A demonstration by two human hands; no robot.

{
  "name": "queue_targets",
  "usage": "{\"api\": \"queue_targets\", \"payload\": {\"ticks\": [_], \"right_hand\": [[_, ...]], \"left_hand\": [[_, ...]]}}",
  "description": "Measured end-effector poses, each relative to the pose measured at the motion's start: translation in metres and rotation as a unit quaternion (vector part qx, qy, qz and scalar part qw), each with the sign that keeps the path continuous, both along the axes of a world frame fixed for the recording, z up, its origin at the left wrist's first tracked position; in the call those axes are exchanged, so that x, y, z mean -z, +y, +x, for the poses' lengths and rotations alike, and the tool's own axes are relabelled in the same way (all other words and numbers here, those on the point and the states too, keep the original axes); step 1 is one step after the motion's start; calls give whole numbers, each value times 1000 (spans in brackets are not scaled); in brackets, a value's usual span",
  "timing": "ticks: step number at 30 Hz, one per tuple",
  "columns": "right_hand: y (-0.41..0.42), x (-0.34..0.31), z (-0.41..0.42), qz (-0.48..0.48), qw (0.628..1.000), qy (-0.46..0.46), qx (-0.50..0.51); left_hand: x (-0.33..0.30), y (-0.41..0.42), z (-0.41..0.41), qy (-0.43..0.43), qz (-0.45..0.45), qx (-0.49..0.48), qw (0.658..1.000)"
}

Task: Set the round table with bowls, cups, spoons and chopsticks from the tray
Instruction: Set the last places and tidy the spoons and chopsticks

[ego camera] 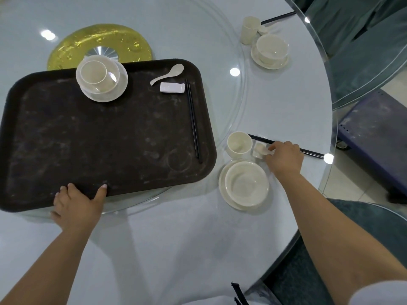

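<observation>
A dark brown tray (pixel 99 139) rests on the glass turntable. On it stand a cup inside a bowl on a plate (pixel 100 79), a white spoon (pixel 168 73), a white rest (pixel 172 87) and black chopsticks (pixel 193 122). My left hand (pixel 77 203) grips the tray's near edge. My right hand (pixel 284 157) pinches a white spoon (pixel 265 149) lying on a small rest, beside a cup (pixel 239 144), black chopsticks (pixel 312 153) and a bowl on a plate (pixel 244 183). A finished setting with a bowl (pixel 272 50) and a cup (pixel 250 29) sits farther back.
The gold centre disc (pixel 72 49) of the turntable lies behind the tray. Teal covered chairs (pixel 363 40) stand around the table's right edge, another chair (pixel 385 238) near my right arm. A blue crate (pixel 378 137) sits on the floor.
</observation>
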State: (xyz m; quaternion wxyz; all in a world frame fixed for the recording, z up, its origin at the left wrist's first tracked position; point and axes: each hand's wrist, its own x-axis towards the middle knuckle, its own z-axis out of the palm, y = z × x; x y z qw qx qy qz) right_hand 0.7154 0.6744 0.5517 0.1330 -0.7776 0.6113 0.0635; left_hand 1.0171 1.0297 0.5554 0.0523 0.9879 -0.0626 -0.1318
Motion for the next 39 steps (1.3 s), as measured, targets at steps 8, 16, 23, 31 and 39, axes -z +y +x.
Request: {"api": "queue_targets", "payload": {"ticks": [8, 16, 23, 31, 39], "right_hand": [[1, -2, 5, -12, 999, 30, -9], [3, -3, 8, -14, 999, 36, -17], [7, -7, 9, -13, 1000, 0, -21], [11, -18, 24, -58, 996, -63, -36], [3, -10, 13, -4, 996, 70, -48]], "left_hand": [[4, 3, 0, 3, -5, -6, 1000], [3, 2, 0, 5, -11, -6, 1000], [1, 2, -1, 16, -13, -11, 1000], [2, 3, 0, 18, -12, -15, 1000], [8, 5, 2, 21, -9, -12, 1000]]}}
